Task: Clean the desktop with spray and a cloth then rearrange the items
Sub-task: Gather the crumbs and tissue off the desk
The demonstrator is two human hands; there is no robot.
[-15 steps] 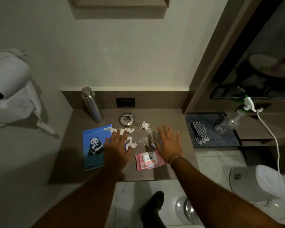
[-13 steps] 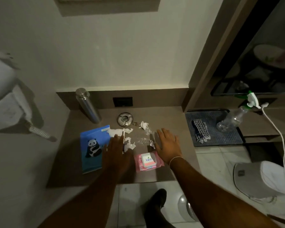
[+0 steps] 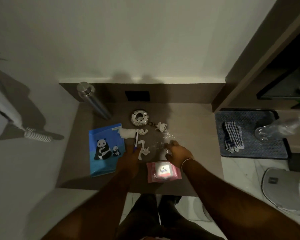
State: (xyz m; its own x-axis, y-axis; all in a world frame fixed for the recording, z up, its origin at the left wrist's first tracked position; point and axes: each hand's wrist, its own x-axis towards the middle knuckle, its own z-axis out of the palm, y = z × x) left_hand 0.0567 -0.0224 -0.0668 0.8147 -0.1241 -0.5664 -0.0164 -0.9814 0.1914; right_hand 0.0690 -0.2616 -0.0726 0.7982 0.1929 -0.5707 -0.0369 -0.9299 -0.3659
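Landmark: the pink wipes pack (image 3: 163,172) is lying near the front edge of the bench (image 3: 194,118); every place below is being given from it.
Left hand (image 3: 128,161): it is resting just left of the pack, and its grip is pinching the lower end of a pen (image 3: 136,138).
Pen axis: the pen is running almost straight away from the person, up past the pack's left side, its far end lying over the white tissue scraps (image 3: 143,148).
Right hand (image 3: 177,153): it is sitting just behind the pack, fingers curled down onto the scraps and white powder; whether this grip is closing on a scrap I cannot tell.
Cloth (image 3: 232,138): the checked cloth is lying well to the right of the pack, on a dark mat (image 3: 249,116) past the bench edge.
Spray bottle (image 3: 280,126): it is lying further right of the pack than the cloth, on the same mat.
Nearer hand: judging by this layout, the right hand is the nearer one to cloth and spray; the left is occupied.
Other items: a panda folder (image 3: 106,149) is lying left of the pack, a steel flask (image 3: 92,101) and a round metal piece (image 3: 139,117) behind it.
Stage: clearing is seemingly under way, wiping not yet begun.
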